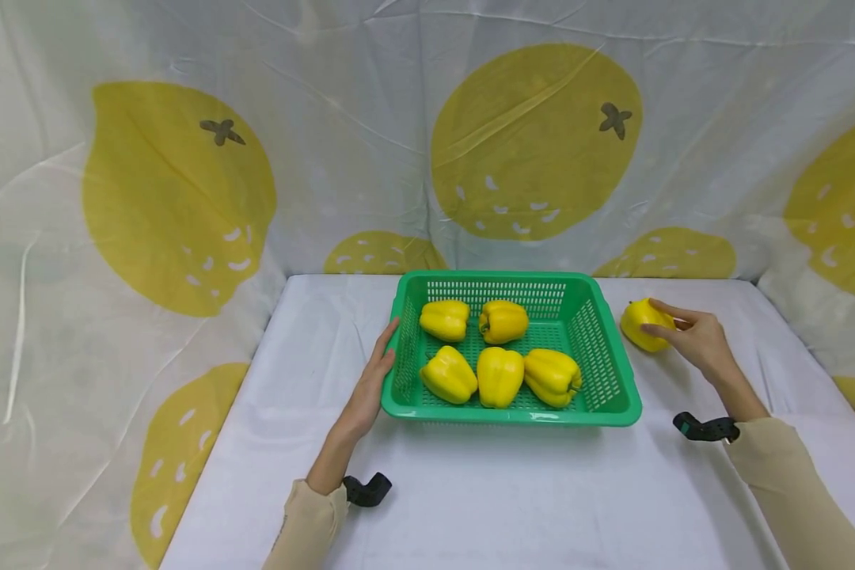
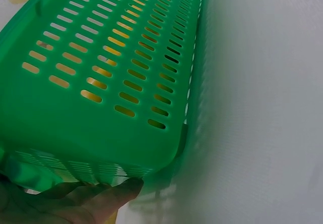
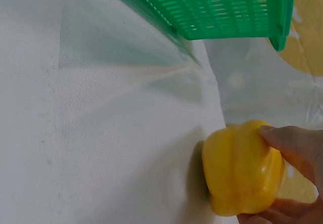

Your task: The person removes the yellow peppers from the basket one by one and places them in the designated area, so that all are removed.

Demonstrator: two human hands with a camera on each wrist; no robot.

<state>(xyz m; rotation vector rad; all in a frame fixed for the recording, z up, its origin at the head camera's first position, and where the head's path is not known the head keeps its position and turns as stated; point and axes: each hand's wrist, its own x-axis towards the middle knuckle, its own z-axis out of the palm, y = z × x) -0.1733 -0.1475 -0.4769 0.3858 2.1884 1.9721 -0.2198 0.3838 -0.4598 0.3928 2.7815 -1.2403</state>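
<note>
A green slotted basket [image 1: 513,416] holds several yellow bell peppers [image 1: 500,377], two behind and three in front. My left hand [image 1: 362,396] lies along the basket's left side with fairly straight fingers touching it; in the left wrist view the fingers [image 2: 108,199] rest against the green wall [image 2: 60,118]. Right of the basket, my right hand [image 1: 700,342] grips another yellow pepper [image 1: 641,323] between thumb and fingers. The right wrist view has this pepper [image 3: 242,168] close to the white cloth, apart from the basket [image 3: 227,12].
A white cloth [image 1: 484,491] covers the table. Behind it and at the left hangs a pale curtain [image 1: 356,119] printed with large yellow lemons. Black wrist bands [image 1: 705,428] are on both arms, below beige sleeves' cuffs.
</note>
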